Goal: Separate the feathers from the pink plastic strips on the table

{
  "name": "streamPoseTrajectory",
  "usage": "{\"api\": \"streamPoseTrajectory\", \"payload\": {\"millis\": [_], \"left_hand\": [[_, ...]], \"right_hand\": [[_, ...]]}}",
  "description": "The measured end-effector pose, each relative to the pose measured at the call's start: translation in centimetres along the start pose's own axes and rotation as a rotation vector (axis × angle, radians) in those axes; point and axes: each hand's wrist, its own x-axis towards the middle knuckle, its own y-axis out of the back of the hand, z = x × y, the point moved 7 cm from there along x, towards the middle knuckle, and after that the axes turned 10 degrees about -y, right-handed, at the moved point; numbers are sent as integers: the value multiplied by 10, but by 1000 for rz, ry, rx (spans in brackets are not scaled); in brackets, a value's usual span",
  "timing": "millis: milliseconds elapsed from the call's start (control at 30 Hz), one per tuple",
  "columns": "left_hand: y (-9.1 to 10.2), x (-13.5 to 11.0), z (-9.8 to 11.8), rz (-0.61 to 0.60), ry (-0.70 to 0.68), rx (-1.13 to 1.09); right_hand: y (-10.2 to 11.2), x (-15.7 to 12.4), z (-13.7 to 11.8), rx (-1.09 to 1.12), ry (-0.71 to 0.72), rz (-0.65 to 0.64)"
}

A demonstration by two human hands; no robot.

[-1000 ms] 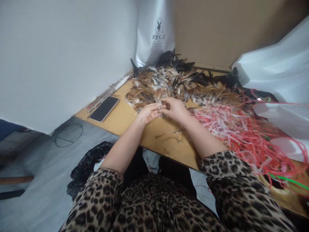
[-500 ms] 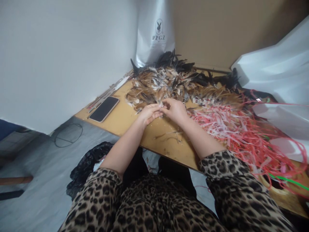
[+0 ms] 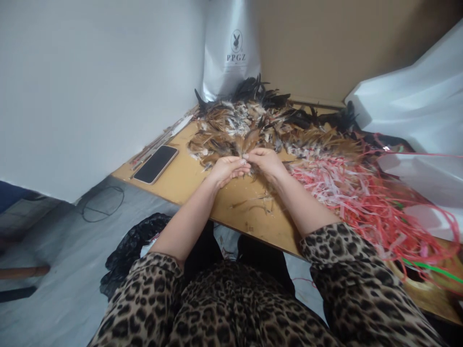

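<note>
A heap of brown, black and white feathers [image 3: 253, 120] covers the back of a wooden table [image 3: 184, 180]. My left hand [image 3: 226, 169] and my right hand [image 3: 265, 163] meet at the near edge of the heap, fingertips touching. Both hands are closed in a pinch on a small bunch of brown feathers [image 3: 249, 144] that sticks up between them. Leopard-print sleeves cover both forearms.
A black phone [image 3: 156, 164] lies at the table's left, beside thin sticks along the wall. Red and pink plastic strips [image 3: 361, 197] spread over the right side. A silver bag [image 3: 231, 48] stands at the back, white sheeting [image 3: 415, 106] at right, a black bag [image 3: 130, 246] on the floor.
Both hands stay together at the heap's edge. A small bunch of brown feathers now stands up between the fingertips, and the left fingers have curled in more.
</note>
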Motion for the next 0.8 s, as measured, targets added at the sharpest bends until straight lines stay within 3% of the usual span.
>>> {"api": "streamPoseTrajectory", "payload": {"millis": [200,333,433,567,800], "left_hand": [[1,2,-3,6,-12,-31],[4,3,1,26,-43,-6],[12,6,8,108,-106,-42],[29,9,13,257,-150,-146],[32,12,11,254,-153,-190]], "right_hand": [[0,2,6,43,9,46],[-1,3,6,19,-26,-13],[9,5,0,-32,10,17],[25,11,-7,-280,142,121],[14,10,-3,-749,242,128]]}}
